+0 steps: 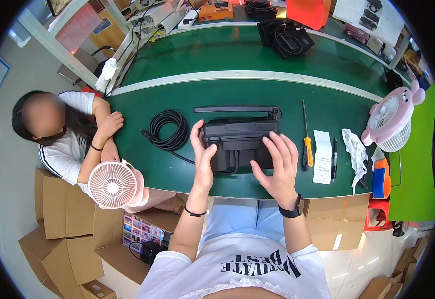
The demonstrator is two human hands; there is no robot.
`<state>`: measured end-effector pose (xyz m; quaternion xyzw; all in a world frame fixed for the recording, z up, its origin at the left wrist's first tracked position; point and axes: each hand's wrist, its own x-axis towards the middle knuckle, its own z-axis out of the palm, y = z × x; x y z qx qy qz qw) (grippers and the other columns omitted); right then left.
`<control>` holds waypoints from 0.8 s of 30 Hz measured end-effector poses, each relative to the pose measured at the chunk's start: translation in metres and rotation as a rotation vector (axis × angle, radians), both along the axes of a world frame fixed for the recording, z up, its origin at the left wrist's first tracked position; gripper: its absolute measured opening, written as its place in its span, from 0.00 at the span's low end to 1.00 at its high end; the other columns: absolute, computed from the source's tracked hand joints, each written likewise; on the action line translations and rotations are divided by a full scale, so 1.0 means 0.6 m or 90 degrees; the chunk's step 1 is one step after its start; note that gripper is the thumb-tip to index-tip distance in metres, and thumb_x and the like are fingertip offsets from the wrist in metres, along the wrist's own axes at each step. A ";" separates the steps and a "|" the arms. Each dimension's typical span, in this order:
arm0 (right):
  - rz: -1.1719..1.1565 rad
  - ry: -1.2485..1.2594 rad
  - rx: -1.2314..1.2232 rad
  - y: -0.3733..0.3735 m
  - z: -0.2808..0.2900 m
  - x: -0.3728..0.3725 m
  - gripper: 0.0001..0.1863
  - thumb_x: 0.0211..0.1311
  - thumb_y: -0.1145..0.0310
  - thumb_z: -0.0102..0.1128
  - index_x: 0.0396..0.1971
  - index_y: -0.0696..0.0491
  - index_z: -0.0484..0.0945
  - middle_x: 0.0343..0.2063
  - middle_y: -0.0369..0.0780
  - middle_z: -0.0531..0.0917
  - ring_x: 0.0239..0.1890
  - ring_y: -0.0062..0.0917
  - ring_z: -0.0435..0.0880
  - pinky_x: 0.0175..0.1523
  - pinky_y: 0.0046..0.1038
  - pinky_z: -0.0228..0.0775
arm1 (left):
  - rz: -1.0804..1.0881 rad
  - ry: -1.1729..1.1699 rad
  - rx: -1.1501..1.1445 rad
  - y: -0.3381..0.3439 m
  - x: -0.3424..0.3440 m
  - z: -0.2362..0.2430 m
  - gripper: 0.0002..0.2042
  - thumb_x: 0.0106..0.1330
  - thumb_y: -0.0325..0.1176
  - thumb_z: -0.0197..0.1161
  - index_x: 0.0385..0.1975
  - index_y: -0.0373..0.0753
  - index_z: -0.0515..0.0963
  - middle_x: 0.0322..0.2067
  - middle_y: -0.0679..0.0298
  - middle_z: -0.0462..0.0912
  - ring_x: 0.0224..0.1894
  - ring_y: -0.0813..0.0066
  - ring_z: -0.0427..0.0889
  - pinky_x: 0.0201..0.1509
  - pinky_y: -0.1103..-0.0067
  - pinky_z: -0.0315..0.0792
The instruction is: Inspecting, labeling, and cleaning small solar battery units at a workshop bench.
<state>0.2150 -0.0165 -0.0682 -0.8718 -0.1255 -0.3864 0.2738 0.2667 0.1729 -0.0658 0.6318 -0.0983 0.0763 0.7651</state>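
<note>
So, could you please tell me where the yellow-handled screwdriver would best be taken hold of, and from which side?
Probably by its thick handle, with the right hand coming from the near side: the handle end faces the person, while the thin shaft points away. The paper slip lies close on its right, so closing in from above seems tidiest.

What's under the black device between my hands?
The green table shows around the black device; the patch directly beneath is covered, so anything lying there can't be seen.
</note>
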 end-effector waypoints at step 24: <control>0.053 -0.060 0.028 -0.008 -0.056 0.111 0.20 0.51 0.65 0.73 0.44 0.53 0.78 0.51 0.42 0.82 0.62 0.41 0.77 0.66 0.45 0.65 | 0.239 -0.573 0.572 0.017 0.087 -0.038 0.18 0.49 0.35 0.74 0.39 0.42 0.75 0.48 0.60 0.79 0.51 0.57 0.77 0.54 0.62 0.71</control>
